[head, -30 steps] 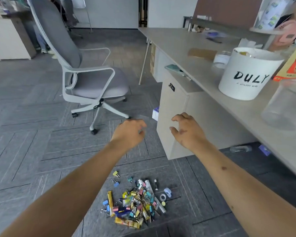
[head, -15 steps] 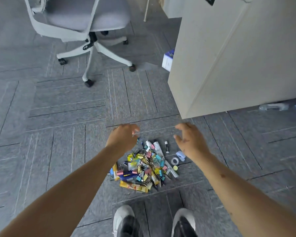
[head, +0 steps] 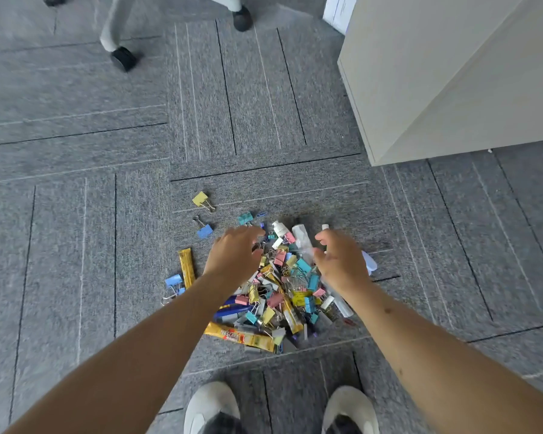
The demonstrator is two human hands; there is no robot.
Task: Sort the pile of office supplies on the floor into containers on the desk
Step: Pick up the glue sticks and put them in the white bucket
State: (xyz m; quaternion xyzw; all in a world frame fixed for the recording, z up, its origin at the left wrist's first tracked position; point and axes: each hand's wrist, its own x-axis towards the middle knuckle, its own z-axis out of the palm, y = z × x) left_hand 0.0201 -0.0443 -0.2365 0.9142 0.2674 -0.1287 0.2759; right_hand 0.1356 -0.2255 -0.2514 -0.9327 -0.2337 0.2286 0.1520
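A pile of office supplies point(head: 282, 292) lies on the grey carpet in front of my feet: many coloured binder clips, yellow coffee sachets, a blue pen, small white tubes. My left hand point(head: 234, 253) hovers over the pile's left side, fingers spread and curled, holding nothing. My right hand point(head: 339, 261) hovers over the right side in the same pose, with nothing in it. Stray clips lie apart: a yellow clip point(head: 203, 200) and a blue clip point(head: 204, 229) to the upper left. The desk's top and its containers are out of view.
A beige desk cabinet point(head: 436, 73) stands at the upper right, close to the pile. Chair legs with black castors point(head: 123, 59) are at the upper left. My two white shoes point(head: 212, 408) stand just below the pile. A yellow sachet point(head: 186, 267) lies left of the pile.
My view has tipped from the desk down to the floor. Both hands have dropped from chest height to just above the pile, which now looks much closer.
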